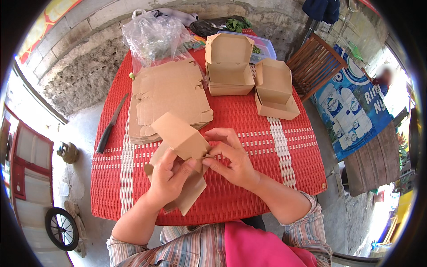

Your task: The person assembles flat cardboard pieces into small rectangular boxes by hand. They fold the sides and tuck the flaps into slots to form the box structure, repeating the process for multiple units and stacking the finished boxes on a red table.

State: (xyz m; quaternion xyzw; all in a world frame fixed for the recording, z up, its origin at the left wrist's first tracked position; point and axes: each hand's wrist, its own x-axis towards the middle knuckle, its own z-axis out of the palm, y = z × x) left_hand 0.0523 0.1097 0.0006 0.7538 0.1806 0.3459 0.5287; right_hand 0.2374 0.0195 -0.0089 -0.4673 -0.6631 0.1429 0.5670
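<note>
A partly folded brown cardboard food box (177, 135) is held over the near middle of the red woven table (240, 202). My left hand (169, 175) grips its near side, thumb and fingers closed on the card. With thumb and forefinger, my right hand (231, 160) pinches a corner flap on the box's right side. Just beyond lies a stack of flat cardboard box blanks (169, 93). Two shaped boxes with raised lids, a stacked one (230, 71) and a smaller-looking one (276, 89), stand at the far right.
A dark-handled knife (111, 124) lies along the left side of the table. Toward the back are a clear plastic bag (155, 38), a plastic container (262, 44) and green leaves (238, 24). A wooden chair (316, 64) stands past the right edge.
</note>
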